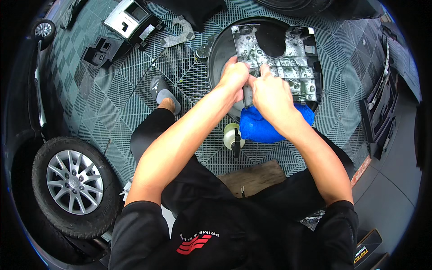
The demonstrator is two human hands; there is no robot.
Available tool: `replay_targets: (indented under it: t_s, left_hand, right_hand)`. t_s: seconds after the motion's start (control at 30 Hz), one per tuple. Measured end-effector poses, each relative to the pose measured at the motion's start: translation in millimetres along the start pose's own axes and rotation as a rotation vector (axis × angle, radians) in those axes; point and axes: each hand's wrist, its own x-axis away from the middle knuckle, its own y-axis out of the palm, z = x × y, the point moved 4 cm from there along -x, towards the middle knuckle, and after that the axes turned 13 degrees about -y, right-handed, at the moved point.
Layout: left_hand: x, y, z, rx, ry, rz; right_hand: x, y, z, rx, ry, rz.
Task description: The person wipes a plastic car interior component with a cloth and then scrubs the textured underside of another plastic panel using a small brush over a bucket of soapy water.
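A flat panel faced with embossed silvery sheet (pixel 295 62), with a U-shaped cut-out at its far edge, rests over a round black tub (pixel 216 64). My left hand (pixel 235 76) grips the panel's left edge, thumb pointing inward. My right hand (pixel 273 92) lies on the panel's face with its index finger stretched onto the silvery sheet; the other fingers look curled, and whether they hold anything is hidden. A blue cloth (pixel 261 126) hangs at the near edge, under my right wrist. Just left of the cloth stands a pale spray bottle (pixel 231 136) with a black trigger head.
Black and silver plastic trim parts (pixel 130 20) and a grey curved piece (pixel 180 32) lie on the grid floor at the upper left. A vehicle with a spoked wheel (pixel 74 182) is at the left. Long trim panels (pixel 383 104) lie right. A wooden board (pixel 253 177) is between my legs.
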Motion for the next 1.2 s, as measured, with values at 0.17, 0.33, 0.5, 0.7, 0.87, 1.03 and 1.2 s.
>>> replay_targets:
  t_s: [0.17,0.33,0.5,0.7,0.87,1.03,1.2]
  left_hand:
    - [16,7,7,-0.039,0.050,0.166]
    - [27,-1,27,0.088,0.062,-0.010]
    - [33,-16,41,0.070,-0.005,0.026]
    - [43,-24,68,-0.017,0.124,0.169]
    - [41,-36,74,0.072,0.058,0.154]
    - [50,-29,72,0.153,0.077,0.052]
    - [45,-27,69,0.121,0.070,0.024]
  right_hand:
    - [4,-23,19,-0.094,-0.006,0.199]
    - [25,-112,66,-0.208,0.016,0.326]
    - [76,-105,104,-0.570,-0.043,-0.234]
    - [55,8,69,-0.412,-0.299,-0.249]
    - [8,81,52,-0.661,-0.239,-0.885]
    - [-47,181,100,-0.096,-0.011,-0.573]
    - [-55,247,73,-0.188,0.038,-0.728]
